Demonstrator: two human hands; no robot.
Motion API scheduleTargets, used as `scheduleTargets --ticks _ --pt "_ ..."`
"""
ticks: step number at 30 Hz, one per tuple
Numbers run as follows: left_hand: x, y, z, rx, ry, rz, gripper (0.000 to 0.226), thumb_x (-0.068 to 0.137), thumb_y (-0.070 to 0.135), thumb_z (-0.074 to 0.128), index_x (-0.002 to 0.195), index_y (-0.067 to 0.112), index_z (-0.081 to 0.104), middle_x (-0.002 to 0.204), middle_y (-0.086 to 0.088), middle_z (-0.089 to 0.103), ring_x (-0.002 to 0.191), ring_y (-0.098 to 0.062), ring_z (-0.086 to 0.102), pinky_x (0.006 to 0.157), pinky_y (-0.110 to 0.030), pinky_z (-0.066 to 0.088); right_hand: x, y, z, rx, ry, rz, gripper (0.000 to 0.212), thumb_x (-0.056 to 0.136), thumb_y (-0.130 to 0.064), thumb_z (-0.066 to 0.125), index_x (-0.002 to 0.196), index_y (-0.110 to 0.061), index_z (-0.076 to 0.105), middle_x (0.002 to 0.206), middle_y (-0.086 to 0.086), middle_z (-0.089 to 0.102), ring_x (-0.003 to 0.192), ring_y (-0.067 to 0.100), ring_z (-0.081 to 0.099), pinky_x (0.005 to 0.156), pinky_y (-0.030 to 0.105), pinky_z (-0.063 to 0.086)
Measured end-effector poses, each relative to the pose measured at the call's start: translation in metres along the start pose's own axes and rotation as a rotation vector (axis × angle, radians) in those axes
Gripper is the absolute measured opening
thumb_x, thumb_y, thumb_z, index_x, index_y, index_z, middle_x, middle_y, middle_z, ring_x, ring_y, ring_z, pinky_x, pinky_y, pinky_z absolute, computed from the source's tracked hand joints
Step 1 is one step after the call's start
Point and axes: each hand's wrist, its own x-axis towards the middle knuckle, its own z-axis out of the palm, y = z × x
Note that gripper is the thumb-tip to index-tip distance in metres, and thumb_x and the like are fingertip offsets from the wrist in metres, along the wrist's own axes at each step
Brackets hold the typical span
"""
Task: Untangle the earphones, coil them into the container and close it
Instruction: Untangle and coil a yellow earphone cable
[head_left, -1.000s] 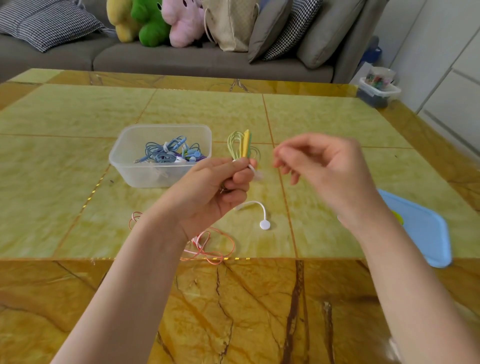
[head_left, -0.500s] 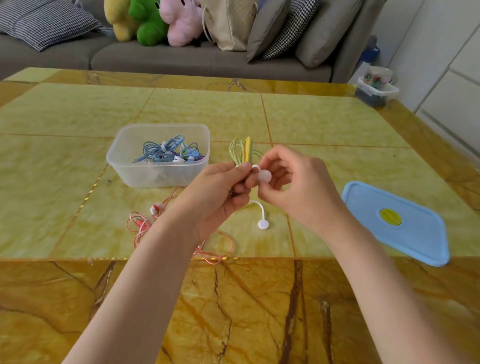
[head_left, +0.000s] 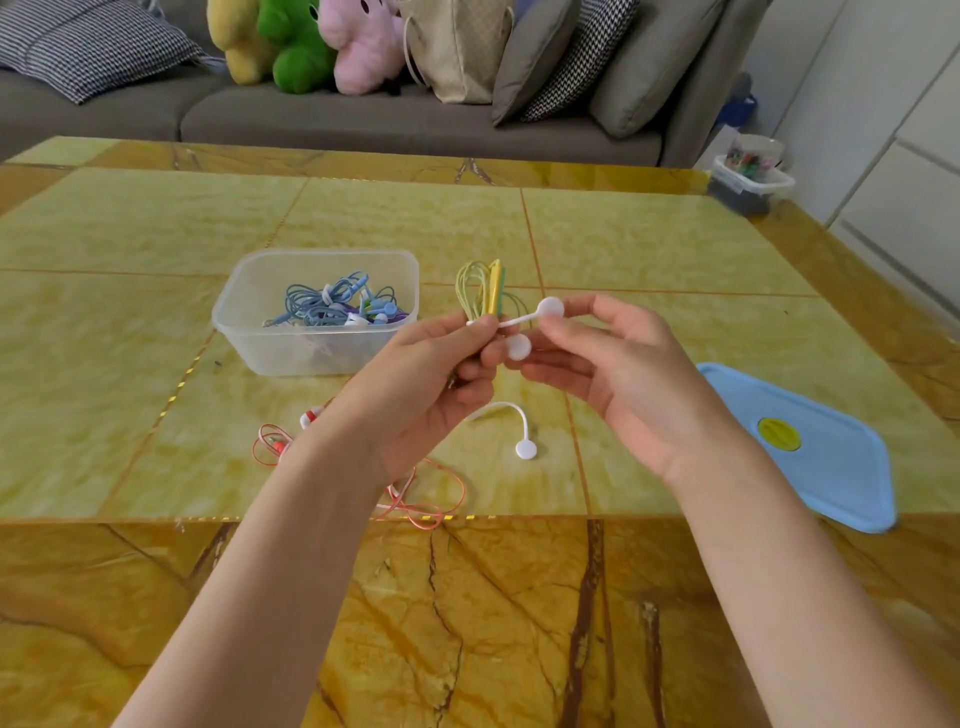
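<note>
1. The left hand has its fingers curled tight around a coiled bundle of thin yellow-green earphones, whose glossy loops stand up above the thumb; the bundle is held in the air above the table, just right of the container.
2. The right hand pinches a soft white strap between thumb and forefinger; the strap is a slim band ending in two flat round discs, one above the fingertips and one below, and it crosses the bundle.
3. The container is one clear, rounded-corner plastic tub, open-topped, standing on the table left of the hands; inside lies a tangle of blue earphones with white and purple bits, too mixed to count.
4. One thin pink-orange earphone cable lies in loose loops on the table beneath the left wrist, partly hidden by the arm, reaching to the seam where the green panel ends.
5. A second white strap, curved with a round disc at its end, lies flat beneath the hands.
6. One smooth blue lid, rectangular with rounded corners and a yellow round mark, lies to the right, well apart from the container.
7. The table is polished stone, green panels framed by veined amber; bare surface stretches behind the container and between hands and lid.
</note>
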Motion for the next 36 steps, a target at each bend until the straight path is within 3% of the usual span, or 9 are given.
scheduleTargets --ticks 9,13,15,18,22,25,29,33,36 --pt "0.002 -0.003 0.008 0.421 0.053 0.123 0.029 0.1 0.016 0.036 0.076 0.011 0.052 0.054 0.006 0.045 0.045 -0.003 0.033 0.046 -0.014 0.028 0.001 -0.002 0.003 0.345 0.006 0.247 0.018 0.089 0.0 0.051 0.078 0.001 0.065 0.072 0.013 0.07 0.061 0.014 0.067 0.056 0.017 0.054" --pt "0.007 -0.007 0.005 0.595 0.084 0.174 0.033 0.1 0.014 0.031 0.1 -0.011 0.053 0.06 0.004 0.042 0.048 -0.001 0.036 0.046 -0.013 0.032 0.001 0.004 0.006 0.494 0.025 0.312 0.006 0.086 0.002 0.051 0.085 -0.001 0.056 0.072 0.017 0.068 0.059 0.016 0.067 0.054 0.018 0.055" --pt "0.007 -0.005 0.003 0.584 0.062 0.149 0.032 0.099 0.009 0.031 0.104 -0.015 0.052 0.056 0.006 0.04 0.048 -0.003 0.035 0.046 -0.015 0.029 0.001 0.004 0.006 0.525 0.013 0.326 0.007 0.084 0.002 0.051 0.088 0.0 0.056 0.074 0.018 0.068 0.06 0.016 0.067 0.054 0.018 0.055" --pt "0.004 -0.004 0.004 0.551 -0.016 0.136 0.021 0.092 0.008 0.04 0.077 0.001 0.052 0.054 0.01 0.035 0.052 -0.007 0.029 0.049 -0.019 0.024 0.0 0.004 0.007 0.564 0.009 0.329 0.008 0.083 0.003 0.051 0.088 -0.001 0.055 0.074 0.019 0.068 0.06 0.018 0.068 0.056 0.018 0.056" --pt "0.004 -0.004 0.003 0.473 -0.041 0.127 0.021 0.079 0.028 0.045 0.071 0.01 0.052 0.056 0.008 0.037 0.055 -0.01 0.027 0.05 -0.021 0.025 -0.001 0.002 0.008 0.543 -0.012 0.313 0.006 0.075 0.003 0.055 0.074 0.003 0.062 0.071 0.018 0.068 0.059 0.017 0.067 0.057 0.018 0.056" --pt "0.006 -0.004 0.001 0.478 0.032 0.158 0.038 0.096 0.034 0.043 0.07 0.011 0.057 0.063 0.002 0.042 0.058 -0.011 0.034 0.054 -0.022 0.033 -0.002 0.0 0.008 0.536 -0.03 0.294 0.009 0.076 0.003 0.056 0.072 0.004 0.064 0.074 0.02 0.068 0.064 0.02 0.069 0.059 0.02 0.057" --pt "0.009 -0.004 0.002 0.597 0.205 0.245 0.039 0.099 0.033 0.035 0.082 0.009 0.061 0.076 -0.007 0.043 0.069 -0.012 0.042 0.063 -0.015 0.039 0.0 0.002 0.012 0.575 -0.031 0.266 0.006 0.081 0.0 0.057 0.079 0.001 0.063 0.081 0.02 0.067 0.071 0.021 0.068 0.068 0.022 0.058" --pt "0.011 -0.006 0.001 0.433 0.216 0.264 0.037 0.098 0.032 0.042 0.078 0.006 0.059 0.071 -0.006 0.041 0.069 -0.013 0.039 0.072 -0.027 0.037 0.002 0.007 0.014 0.483 0.047 0.245 0.015 0.086 0.0 0.057 0.074 0.0 0.066 0.082 0.019 0.065 0.079 0.025 0.065 0.08 0.029 0.057" --pt "0.012 -0.007 0.0 0.282 0.229 0.261 0.033 0.096 0.025 0.047 0.069 0.015 0.063 0.063 0.005 0.054 0.063 -0.006 0.05 0.069 -0.019 0.043 0.002 0.007 0.013 0.415 0.064 0.223 0.007 0.086 0.0 0.056 0.083 0.002 0.062 0.087 0.019 0.065 0.083 0.026 0.065 0.086 0.032 0.055"
